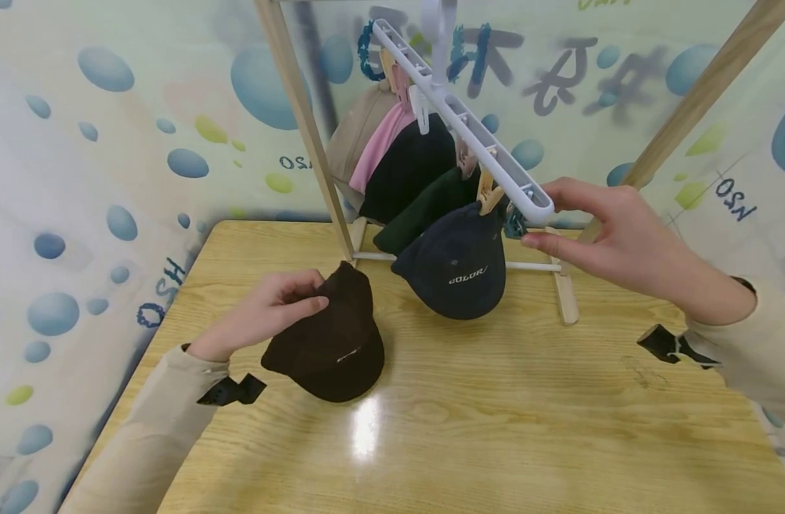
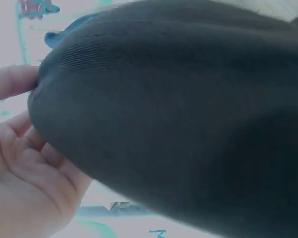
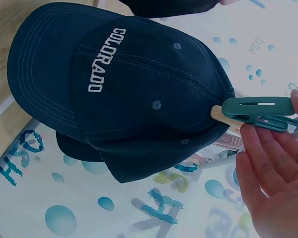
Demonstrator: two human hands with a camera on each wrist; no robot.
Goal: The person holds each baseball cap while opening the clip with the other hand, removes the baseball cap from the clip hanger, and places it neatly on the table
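In the head view my left hand (image 1: 263,310) pinches the crown of a dark brown cap (image 1: 334,335), held up over the table with its brim toward me. The left wrist view shows that cap (image 2: 154,109) large, with fingers at its top. My right hand (image 1: 636,239) is at the near end of a pale clip hanger (image 1: 488,146). There it pinches a green clothes clip (image 3: 258,106), seen clearly in the right wrist view. Beside it hangs a navy cap (image 1: 459,275) lettered COLORADO, held by a wooden-coloured clip (image 1: 488,193).
Behind the navy cap hang a dark green cap (image 1: 424,210), a black cap (image 1: 411,168), a pink cap (image 1: 381,146) and a beige cap (image 1: 360,125). A wooden stand's posts (image 1: 308,128) rise on both sides. Below is the wooden table (image 1: 527,428).
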